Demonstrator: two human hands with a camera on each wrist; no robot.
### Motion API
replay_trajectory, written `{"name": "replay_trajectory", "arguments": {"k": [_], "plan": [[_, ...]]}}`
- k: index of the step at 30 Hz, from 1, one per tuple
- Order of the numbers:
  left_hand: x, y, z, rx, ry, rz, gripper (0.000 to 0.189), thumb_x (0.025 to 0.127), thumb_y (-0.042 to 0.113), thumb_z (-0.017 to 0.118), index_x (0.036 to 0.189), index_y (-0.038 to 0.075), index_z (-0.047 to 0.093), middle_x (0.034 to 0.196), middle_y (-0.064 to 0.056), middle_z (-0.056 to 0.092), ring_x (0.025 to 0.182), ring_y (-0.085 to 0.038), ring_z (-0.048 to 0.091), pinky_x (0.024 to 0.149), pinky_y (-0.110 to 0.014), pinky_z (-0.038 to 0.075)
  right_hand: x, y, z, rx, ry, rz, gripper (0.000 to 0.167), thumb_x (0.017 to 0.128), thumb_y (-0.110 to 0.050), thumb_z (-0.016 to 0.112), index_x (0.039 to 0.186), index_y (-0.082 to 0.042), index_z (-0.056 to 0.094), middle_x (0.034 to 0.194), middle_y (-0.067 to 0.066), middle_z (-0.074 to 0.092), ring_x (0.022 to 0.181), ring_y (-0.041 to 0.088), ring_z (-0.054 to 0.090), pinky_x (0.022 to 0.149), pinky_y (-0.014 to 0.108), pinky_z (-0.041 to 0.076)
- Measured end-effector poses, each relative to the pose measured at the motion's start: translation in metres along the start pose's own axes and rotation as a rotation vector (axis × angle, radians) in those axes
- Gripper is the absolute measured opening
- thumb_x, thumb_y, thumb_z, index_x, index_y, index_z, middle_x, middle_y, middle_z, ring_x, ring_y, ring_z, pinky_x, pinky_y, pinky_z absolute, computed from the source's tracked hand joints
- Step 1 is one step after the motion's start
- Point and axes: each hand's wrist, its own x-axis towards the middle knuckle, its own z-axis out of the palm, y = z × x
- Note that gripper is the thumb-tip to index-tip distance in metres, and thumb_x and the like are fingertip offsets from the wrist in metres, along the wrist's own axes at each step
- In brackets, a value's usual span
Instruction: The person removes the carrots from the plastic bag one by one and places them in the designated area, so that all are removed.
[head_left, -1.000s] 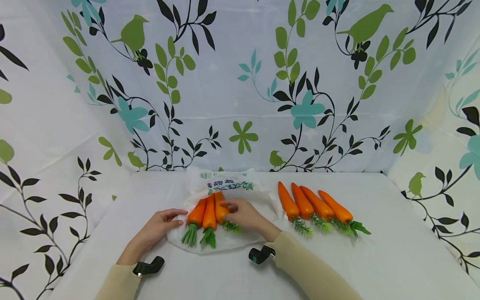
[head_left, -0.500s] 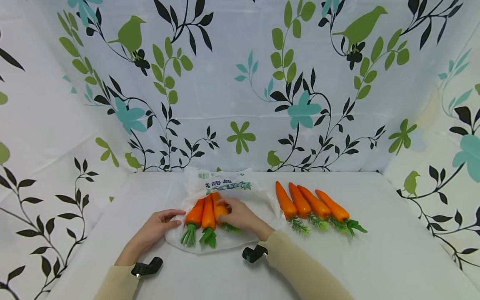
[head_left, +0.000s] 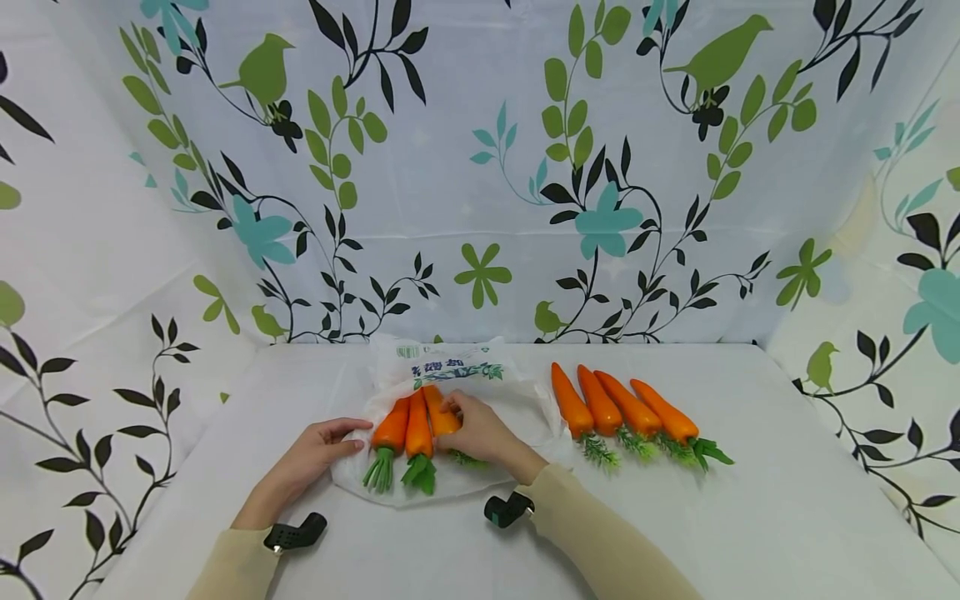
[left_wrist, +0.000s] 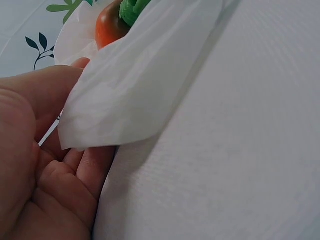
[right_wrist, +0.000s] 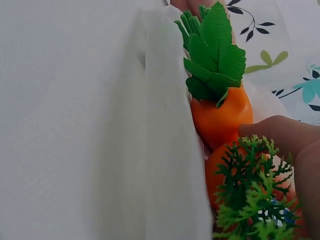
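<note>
Gripping the third carrot point(head_left: 438, 414) with your right hand point(head_left: 480, 433), you have fingers curled over its orange body where it lies on the bag point(head_left: 450, 371), beside two more carrots point(head_left: 405, 429) at the middle of the worktop point(head_left: 750, 533). Your left hand point(head_left: 318, 450) pinches the bag's near-left edge, thumb on top and fingers underneath. Expect the carrot to be light, stiff and smooth, likely plastic, so hold it around the thick orange part; the feathery green top point(right_wrist: 250, 200) looks too soft to take. The bag is thin, limp and probably slippery, so grip it at the edge. Four other carrots point(head_left: 622, 408) lie to the right.
</note>
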Motion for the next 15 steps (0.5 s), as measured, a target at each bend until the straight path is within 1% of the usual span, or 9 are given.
{"name": "replay_trajectory", "arguments": {"k": [3, 6, 11, 15], "plan": [[-0.0004, 0.0002, -0.0001, -0.001, 0.003, -0.003, 0.038, 0.094, 0.02, 0.069, 0.128, 0.004, 0.065, 0.142, -0.017, 0.052, 0.135, -0.035, 0.038, 0.115, -0.057, 0.024, 0.0007, 0.0019, 0.0011, 0.001, 0.008, 0.001, 0.046, 0.08, -0.029, 0.081, 0.117, -0.015, 0.056, 0.12, 0.003, 0.061, 0.106, 0.019, 0.057, 0.096, 0.036, 0.048], [-0.0005, 0.0003, 0.0001, 0.004, 0.006, -0.004, 0.037, 0.094, 0.02, 0.069, 0.128, 0.005, 0.065, 0.141, -0.016, 0.054, 0.134, -0.033, 0.039, 0.114, -0.055, 0.025, 0.0007, 0.0034, 0.003, 0.005, 0.028, 0.001, 0.043, 0.079, -0.026, 0.08, 0.114, -0.016, 0.057, 0.119, 0.002, 0.061, 0.105, 0.019, 0.058, 0.095, 0.036, 0.048], [-0.0002, 0.0014, 0.0007, 0.015, 0.012, -0.012, 0.037, 0.094, 0.021, 0.069, 0.128, 0.005, 0.065, 0.141, -0.015, 0.054, 0.134, -0.032, 0.04, 0.114, -0.054, 0.027, -0.0024, 0.0024, 0.0058, 0.051, 0.073, 0.022, 0.039, 0.078, -0.02, 0.076, 0.112, -0.017, 0.058, 0.116, 0.001, 0.062, 0.105, 0.02, 0.059, 0.092, 0.037, 0.049], [-0.0009, 0.0029, 0.0012, 0.017, 0.016, -0.016, 0.036, 0.094, 0.021, 0.069, 0.128, 0.006, 0.066, 0.142, -0.015, 0.053, 0.136, -0.034, 0.038, 0.114, -0.057, 0.024, -0.0053, 0.0016, 0.006, 0.083, 0.084, 0.04, 0.038, 0.077, -0.019, 0.074, 0.112, -0.018, 0.058, 0.118, 0.002, 0.062, 0.107, 0.022, 0.059, 0.092, 0.038, 0.049]]}}
